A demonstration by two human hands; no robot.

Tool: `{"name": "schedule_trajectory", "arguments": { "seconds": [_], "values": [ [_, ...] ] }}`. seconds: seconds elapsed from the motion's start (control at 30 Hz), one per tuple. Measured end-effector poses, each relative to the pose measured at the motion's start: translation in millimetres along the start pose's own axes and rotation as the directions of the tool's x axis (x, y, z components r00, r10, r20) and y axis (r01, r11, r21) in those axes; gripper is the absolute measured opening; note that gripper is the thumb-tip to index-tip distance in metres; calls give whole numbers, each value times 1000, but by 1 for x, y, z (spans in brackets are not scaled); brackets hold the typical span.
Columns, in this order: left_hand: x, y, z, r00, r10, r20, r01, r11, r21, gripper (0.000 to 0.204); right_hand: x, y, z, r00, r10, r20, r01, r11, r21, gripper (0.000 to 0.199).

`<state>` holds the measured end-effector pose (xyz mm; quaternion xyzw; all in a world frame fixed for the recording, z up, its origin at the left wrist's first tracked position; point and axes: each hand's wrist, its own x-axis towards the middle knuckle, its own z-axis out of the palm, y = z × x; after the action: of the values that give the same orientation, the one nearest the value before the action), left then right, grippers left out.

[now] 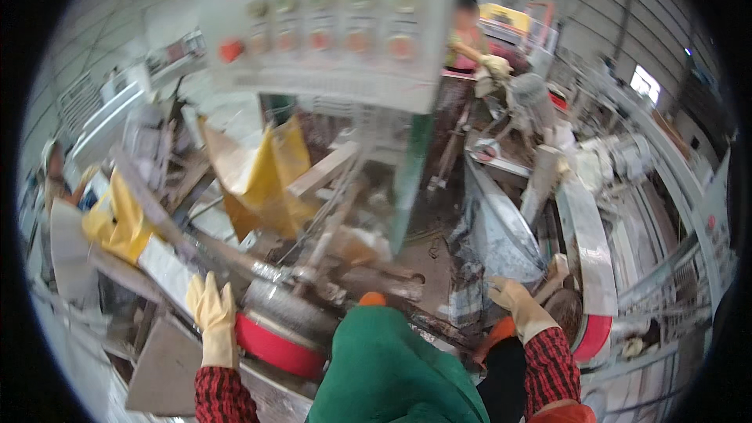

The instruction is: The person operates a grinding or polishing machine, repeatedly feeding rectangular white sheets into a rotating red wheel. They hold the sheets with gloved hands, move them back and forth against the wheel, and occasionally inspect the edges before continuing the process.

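My left hand (211,315), in a cream rubber glove, is open with its fingers spread. It lies at the edge of a pale conveyor belt (166,265), beside a grey roller drum (286,309) with a red band (278,346). My right hand (517,305), gloved the same way, reaches inward with its fingers stretched out. Nothing shows in it. Near it are a grey metal chute (505,223) and the end of a second conveyor (587,243), which has a red band (594,337). Both my sleeves are red and black. A green apron (395,368) covers my front.
A control panel (329,47) with lit lamps and buttons hangs ahead on a green post (411,188). Yellow sheeting (270,176) hangs at the left centre. One person (468,39) stands beyond the machinery, another (56,176) at far left. Dusty frames and beams surround me.
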<state>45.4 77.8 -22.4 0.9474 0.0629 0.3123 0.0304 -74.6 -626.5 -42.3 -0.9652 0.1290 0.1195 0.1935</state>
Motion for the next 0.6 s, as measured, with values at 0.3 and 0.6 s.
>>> {"name": "schedule_trajectory", "arguments": {
  "seconds": [0.3, 0.6],
  "values": [
    [0, 4, 12, 983, -39, 178, 42, 999, -13, 55, 19, 77, 87, 976, -6, 220, -129, 794, 594, 49],
    [-4, -3, 20, 978, -72, 193, 77, 997, -15, 58, -11, 16, 52, 991, -131, -2, 88, 650, 755, 40]
  ]
}}
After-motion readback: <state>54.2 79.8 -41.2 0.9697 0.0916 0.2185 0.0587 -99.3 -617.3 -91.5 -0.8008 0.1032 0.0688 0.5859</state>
